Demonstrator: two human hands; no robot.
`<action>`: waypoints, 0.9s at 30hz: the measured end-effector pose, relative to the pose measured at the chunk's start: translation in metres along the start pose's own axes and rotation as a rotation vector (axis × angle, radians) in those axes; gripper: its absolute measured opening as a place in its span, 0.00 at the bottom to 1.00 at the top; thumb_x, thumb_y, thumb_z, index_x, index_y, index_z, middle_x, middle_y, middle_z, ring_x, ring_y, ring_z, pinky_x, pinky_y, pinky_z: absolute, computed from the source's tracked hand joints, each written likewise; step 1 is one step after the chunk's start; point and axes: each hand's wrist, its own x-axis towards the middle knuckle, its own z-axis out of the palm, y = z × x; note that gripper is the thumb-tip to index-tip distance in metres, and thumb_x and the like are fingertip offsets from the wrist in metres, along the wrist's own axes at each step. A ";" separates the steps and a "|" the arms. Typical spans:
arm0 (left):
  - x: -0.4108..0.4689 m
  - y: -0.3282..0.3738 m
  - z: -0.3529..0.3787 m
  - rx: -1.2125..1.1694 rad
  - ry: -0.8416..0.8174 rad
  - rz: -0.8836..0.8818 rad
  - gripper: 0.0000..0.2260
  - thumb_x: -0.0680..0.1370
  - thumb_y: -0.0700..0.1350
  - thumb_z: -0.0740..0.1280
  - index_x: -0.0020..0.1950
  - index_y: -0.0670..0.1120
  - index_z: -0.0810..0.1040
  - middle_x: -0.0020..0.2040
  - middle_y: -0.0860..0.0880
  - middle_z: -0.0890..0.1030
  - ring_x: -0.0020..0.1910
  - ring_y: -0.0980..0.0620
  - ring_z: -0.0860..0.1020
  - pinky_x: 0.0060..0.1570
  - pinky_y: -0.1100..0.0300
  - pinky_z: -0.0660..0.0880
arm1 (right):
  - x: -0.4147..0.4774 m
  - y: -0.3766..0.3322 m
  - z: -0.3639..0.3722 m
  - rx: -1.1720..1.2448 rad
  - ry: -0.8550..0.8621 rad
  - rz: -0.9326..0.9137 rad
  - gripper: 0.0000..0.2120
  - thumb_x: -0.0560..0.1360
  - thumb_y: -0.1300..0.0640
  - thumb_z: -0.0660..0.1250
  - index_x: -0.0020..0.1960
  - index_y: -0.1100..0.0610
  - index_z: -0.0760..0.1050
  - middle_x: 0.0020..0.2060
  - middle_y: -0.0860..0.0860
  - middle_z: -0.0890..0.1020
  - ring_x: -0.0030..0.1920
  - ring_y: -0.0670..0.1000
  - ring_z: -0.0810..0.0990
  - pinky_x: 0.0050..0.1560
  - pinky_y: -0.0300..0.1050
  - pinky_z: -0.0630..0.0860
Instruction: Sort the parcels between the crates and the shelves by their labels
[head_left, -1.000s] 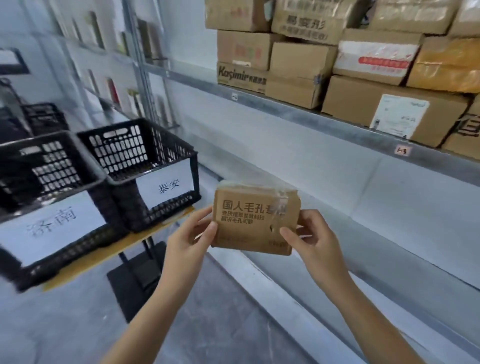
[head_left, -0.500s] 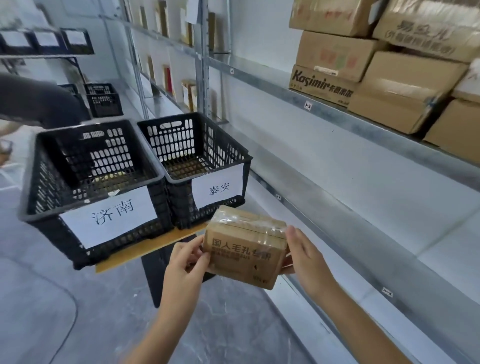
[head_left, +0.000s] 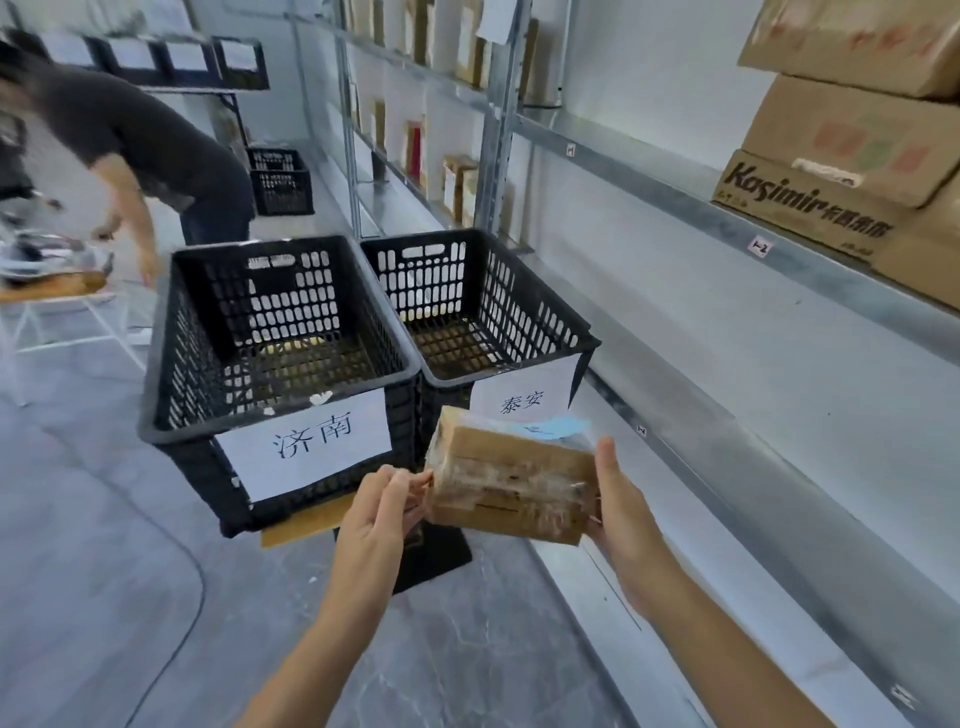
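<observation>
A small taped cardboard parcel (head_left: 511, 488) with a blue label on its top is held in front of two black crates. My right hand (head_left: 621, 512) grips its right end. My left hand (head_left: 382, 512) pinches its left edge with the fingertips. The left crate (head_left: 171, 364) carries a paper sign reading 济南. The right crate (head_left: 571, 332) carries a sign reading 泰安, and the parcel partly hides that sign. Both crates look nearly bare inside. The metal shelves (head_left: 727, 223) run along the right.
Several cardboard boxes (head_left: 852, 130) sit on the upper right shelf. A person in a dark shirt (head_left: 150, 150) bends over at the far left near a table. Another black crate (head_left: 280, 179) stands on the floor behind. The crates rest on a wooden board over a black stand (head_left: 441, 556).
The parcel has been turned so its printed face is away and the taped side and blue label show. The view has swung left toward the crates. A person came into view.
</observation>
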 end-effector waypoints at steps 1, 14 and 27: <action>0.002 -0.002 -0.003 0.010 -0.011 0.002 0.17 0.84 0.52 0.57 0.49 0.40 0.75 0.50 0.39 0.81 0.52 0.41 0.80 0.57 0.39 0.76 | 0.003 0.001 0.004 0.003 -0.004 0.000 0.30 0.74 0.29 0.53 0.61 0.46 0.79 0.51 0.46 0.87 0.51 0.46 0.85 0.50 0.43 0.79; 0.044 0.011 0.017 -0.232 -0.048 -0.126 0.31 0.66 0.67 0.74 0.59 0.52 0.68 0.53 0.51 0.85 0.53 0.50 0.84 0.51 0.52 0.82 | 0.049 -0.003 0.022 -0.136 -0.062 -0.237 0.12 0.76 0.45 0.68 0.50 0.53 0.74 0.52 0.48 0.82 0.52 0.42 0.84 0.38 0.37 0.80; 0.169 0.066 0.059 -0.103 0.062 0.082 0.18 0.68 0.63 0.71 0.52 0.55 0.79 0.49 0.51 0.85 0.49 0.53 0.83 0.43 0.59 0.80 | 0.204 -0.085 -0.015 -0.075 -0.282 -0.075 0.36 0.63 0.38 0.75 0.65 0.51 0.68 0.58 0.52 0.80 0.55 0.48 0.82 0.49 0.42 0.79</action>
